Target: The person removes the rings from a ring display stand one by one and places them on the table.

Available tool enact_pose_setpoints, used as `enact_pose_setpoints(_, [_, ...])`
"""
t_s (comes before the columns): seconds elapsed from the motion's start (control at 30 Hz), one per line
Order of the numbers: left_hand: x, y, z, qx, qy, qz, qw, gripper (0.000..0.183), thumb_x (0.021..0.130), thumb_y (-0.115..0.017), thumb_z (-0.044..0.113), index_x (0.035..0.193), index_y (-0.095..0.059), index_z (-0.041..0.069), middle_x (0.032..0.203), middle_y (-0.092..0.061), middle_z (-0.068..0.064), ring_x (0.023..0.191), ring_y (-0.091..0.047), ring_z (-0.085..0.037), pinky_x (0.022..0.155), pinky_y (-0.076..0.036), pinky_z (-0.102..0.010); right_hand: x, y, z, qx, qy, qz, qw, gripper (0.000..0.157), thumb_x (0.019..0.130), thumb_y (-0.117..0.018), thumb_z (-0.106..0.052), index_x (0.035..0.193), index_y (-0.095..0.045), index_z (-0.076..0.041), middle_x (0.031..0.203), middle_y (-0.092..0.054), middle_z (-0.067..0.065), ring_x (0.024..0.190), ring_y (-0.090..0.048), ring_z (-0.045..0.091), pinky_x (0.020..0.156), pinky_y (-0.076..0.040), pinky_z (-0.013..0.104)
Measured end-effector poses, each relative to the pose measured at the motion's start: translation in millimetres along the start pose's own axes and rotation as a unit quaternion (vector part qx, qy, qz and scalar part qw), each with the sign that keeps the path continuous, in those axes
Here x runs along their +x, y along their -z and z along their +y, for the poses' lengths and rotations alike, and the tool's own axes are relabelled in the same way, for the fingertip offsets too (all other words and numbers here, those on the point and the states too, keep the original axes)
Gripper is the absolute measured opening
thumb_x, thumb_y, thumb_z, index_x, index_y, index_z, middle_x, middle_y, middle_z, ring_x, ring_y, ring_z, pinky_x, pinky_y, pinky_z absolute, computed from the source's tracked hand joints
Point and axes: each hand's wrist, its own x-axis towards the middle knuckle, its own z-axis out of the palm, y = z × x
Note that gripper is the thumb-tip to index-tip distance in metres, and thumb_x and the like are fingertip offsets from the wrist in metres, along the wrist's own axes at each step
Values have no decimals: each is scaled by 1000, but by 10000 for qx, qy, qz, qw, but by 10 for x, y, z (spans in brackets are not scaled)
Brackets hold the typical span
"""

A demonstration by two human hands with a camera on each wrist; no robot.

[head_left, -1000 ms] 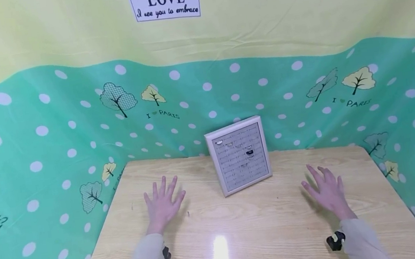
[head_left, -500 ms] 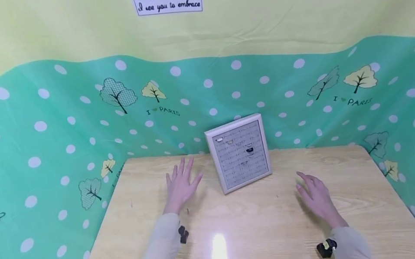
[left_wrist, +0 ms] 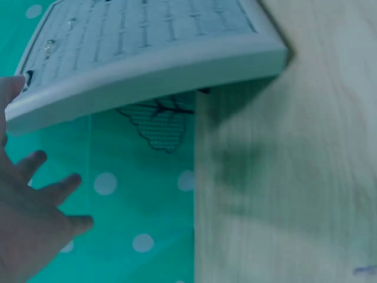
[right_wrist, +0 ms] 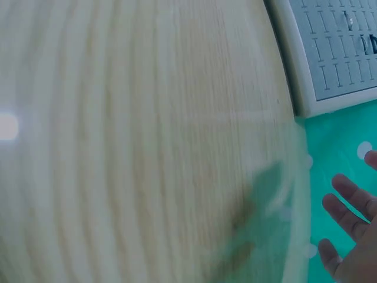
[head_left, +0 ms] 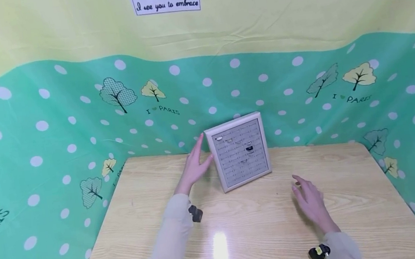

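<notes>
Two bare hands flank one shallow rectangular display tray with a pale frame and grey slotted face [head_left: 248, 181], which stands tilted back at the far side of the pale wood-grain table [head_left: 259, 223], its upper part toward the green polka-dot cloth [head_left: 277, 107]. The left hand [head_left: 194, 169] is just left of the tray, fingers stretched and thumb apart; whether its tips touch the frame is hard to judge. The right hand [head_left: 312, 203] is near and to the right, well apart from the tray, its fingers loosely bent around nothing.

The tray should prove light and stiff, perhaps a little slippery along its smooth frame. Its two side edges offer the safest hold; fingers on the grey face could disturb the dark ring-like piece [head_left: 249, 148] and the small shiny white piece [head_left: 219, 138] seated in the slots, and tipping might loosen them.

The left wrist view shows the frame's thick side wall and three splayed fingers, which the head view bunches together. The right wrist view separates the right fingertips and the gap beyond them. Only the head view shows both hands with the whole tray.
</notes>
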Motion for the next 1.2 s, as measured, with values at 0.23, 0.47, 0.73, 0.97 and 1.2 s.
enact_pose_setpoints(0.23, [185, -13, 79, -1482, -139, 105, 9888, 81, 93, -64, 19, 156, -12, 22, 158, -18, -9, 135, -32, -41, 108, -28, -56, -82, -50, -60, 94, -227, 156, 9996, 42, 104, -41, -22, 141, -41, -1, 118, -55, 25, 107, -49, 40, 85, -29, 58])
enact_pose_setpoints(0.47, [239, -51, 58, -2472, 25, 248, 9686, 73, 93, -63, 6, 153, -23, 18, 154, -25, -14, 123, -47, -45, 102, -41, -48, -176, -91, -74, 310, -552, 446, 9970, 42, 104, -41, -21, 140, -41, 0, 115, -54, 24, 104, -50, 39, 89, -25, 65])
enact_pose_setpoints(0.73, [317, -111, 42, -3022, 230, 265, 9526, 65, 90, -58, -7, 147, -32, 13, 136, -44, -22, 113, -55, -42, 92, -50, -45, -297, -156, -56, 190, -712, 551, 9958, 39, 104, -41, -20, 137, -44, 1, 110, -57, 20, 98, -52, 35, 86, -27, 59])
enact_pose_setpoints(0.97, [328, -145, 13, -3237, 272, 303, 9453, 64, 89, -56, -12, 144, -35, 12, 133, -47, -23, 109, -57, -40, 86, -54, -40, -346, -222, -54, 148, -675, 636, 9956, 36, 103, -42, -19, 133, -47, 1, 107, -58, 18, 96, -53, 34, 84, -29, 59])
enact_pose_setpoints(1.2, [288, -63, -24, -3201, 334, 255, 9465, 63, 88, -56, -13, 142, -38, 14, 131, -48, -24, 108, -57, -41, 84, -55, -41, -361, -274, -69, 147, -574, 762, 9953, 33, 103, -43, -16, 130, -49, 2, 103, -59, 17, 91, -54, 32, 81, -31, 55])
